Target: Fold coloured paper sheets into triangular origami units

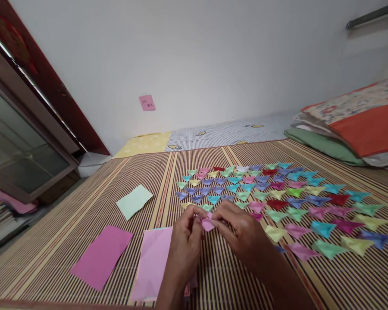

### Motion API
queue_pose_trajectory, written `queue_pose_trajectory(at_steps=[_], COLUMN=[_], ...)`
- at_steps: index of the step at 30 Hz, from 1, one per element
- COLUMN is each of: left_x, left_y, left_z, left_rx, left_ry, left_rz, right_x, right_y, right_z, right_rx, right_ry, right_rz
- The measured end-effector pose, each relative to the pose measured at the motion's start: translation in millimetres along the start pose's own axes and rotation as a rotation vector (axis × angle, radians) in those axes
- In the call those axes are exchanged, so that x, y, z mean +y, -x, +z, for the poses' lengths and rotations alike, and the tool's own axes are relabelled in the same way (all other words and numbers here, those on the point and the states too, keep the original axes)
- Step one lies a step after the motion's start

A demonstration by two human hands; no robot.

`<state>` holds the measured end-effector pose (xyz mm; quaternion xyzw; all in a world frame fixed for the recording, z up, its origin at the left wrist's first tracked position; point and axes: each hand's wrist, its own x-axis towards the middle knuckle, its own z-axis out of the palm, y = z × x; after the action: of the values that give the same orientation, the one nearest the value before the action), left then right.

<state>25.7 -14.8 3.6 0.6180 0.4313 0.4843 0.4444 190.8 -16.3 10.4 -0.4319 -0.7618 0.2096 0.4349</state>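
Observation:
Both of my hands meet low in the middle of the view over a striped bamboo mat [84,206]. My left hand [185,241] and my right hand [237,230] pinch a small pink folded paper piece [208,224] between their fingertips. Just beyond them lie several folded paper triangles [278,193] in many colours, spread in rows to the right. A stack of pink paper sheets [151,262] lies under my left wrist.
A magenta paper sheet [101,256] and a pale green sheet [134,201] lie on the mat at left. A pink note [147,103] sticks to the white wall. Folded bedding and a pillow [358,125] sit at right. A glass-fronted cabinet [19,142] stands at left.

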Motion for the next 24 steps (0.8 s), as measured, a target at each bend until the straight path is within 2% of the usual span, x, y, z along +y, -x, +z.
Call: queue_pose_trajectory(at_steps=[5, 9, 16, 24], left_x=[4, 6, 11, 15], left_y=[2, 2, 2, 4], left_z=[-3.8, -5.7, -6.0, -4.5], left_rx=[-0.009, -0.042, -0.061, -0.03], left_ry=[-0.084, -0.102, -0.126, -0.13], left_rz=[-0.035, -0.004, -0.086, -0.006], right_x=[0, 0, 2, 2], right_y=[1, 0, 0, -1], right_z=[-3, -2, 0, 0], right_rx=[-0.009, -0.016, -0.042, -0.015], right_ry=[0.007, 0.009, -0.009, -0.025], right_rz=[0.009, 0.006, 0.016, 0.021])
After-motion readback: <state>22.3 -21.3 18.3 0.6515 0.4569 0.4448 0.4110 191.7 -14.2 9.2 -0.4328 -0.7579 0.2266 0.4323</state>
